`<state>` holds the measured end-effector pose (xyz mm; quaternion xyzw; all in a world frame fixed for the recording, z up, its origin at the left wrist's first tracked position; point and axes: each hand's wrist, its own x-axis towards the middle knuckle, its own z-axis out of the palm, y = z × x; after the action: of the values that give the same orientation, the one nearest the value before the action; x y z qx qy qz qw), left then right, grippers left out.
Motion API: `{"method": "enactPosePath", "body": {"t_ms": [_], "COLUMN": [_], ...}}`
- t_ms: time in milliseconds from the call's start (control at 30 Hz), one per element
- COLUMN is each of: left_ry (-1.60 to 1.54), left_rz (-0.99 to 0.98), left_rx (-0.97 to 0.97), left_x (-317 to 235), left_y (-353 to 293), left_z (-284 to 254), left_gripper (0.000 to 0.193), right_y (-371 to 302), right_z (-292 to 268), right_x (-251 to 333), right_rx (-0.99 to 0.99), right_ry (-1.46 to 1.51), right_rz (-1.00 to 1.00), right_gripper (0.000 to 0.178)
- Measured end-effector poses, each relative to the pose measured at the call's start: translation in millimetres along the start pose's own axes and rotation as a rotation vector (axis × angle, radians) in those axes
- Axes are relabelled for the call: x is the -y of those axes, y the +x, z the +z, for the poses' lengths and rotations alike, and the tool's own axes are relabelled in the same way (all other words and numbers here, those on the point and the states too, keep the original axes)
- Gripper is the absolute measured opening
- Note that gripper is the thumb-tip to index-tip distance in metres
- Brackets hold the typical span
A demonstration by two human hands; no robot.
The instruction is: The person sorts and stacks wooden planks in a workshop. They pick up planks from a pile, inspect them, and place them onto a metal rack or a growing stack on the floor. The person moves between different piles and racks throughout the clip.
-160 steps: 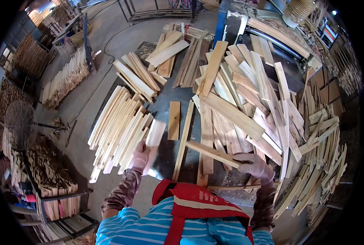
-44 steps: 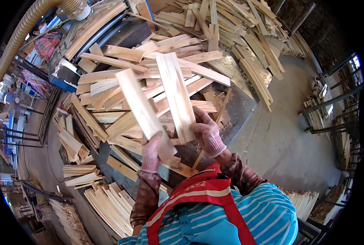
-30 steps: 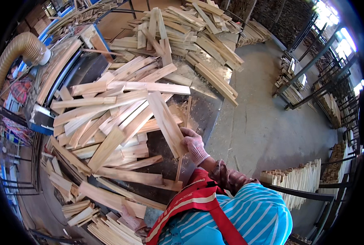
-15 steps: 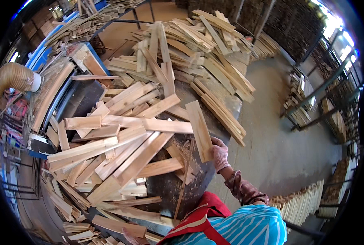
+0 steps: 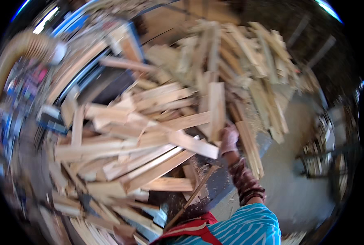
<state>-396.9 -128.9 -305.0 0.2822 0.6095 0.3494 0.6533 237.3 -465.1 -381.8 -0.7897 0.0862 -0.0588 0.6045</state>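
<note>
Below the right hand [image 5: 229,138], nearer the body, a dark table [image 5: 223,185] shows sawdust, with a heap [image 5: 153,134] of loose planks to the hand's left, a ribbed hose [image 5: 28,44] far beyond that, and grey floor [image 5: 286,175] to its right. The gloved right hand grips a board [image 5: 217,104] by its near end, the rest reaching away just left of and beyond the fingers; the left hand's grip cannot be told.
</note>
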Motion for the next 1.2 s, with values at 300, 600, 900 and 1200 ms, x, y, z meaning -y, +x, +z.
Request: {"method": "enactPosePath", "body": {"t_ms": [300,600,900,1200], "left_ry": [-0.204,-0.020,-0.024,-0.144], "left_rz": [0.078,0.492,0.233,-0.200], "left_rx": [-0.062,-0.101,0.366,0.775], "left_x": [3,-29,-32,-48], "left_y": [-3,-34,-78,-85], "left_z": [4,91,183,180], "left_gripper": [0.048,0.047,0.053,0.052], "right_y": [155,-108,-234,-315], "right_z": [87,251,119,93], "right_x": [152,199,254,216], "right_rx": [0.225,1.174,1.137,1.019], "right_ry": [0.354,-0.490,-0.359,-0.433], "right_rz": [0.223,-0.835,-0.467,-0.921], "right_gripper": [0.038,0.057,0.045,0.068]}}
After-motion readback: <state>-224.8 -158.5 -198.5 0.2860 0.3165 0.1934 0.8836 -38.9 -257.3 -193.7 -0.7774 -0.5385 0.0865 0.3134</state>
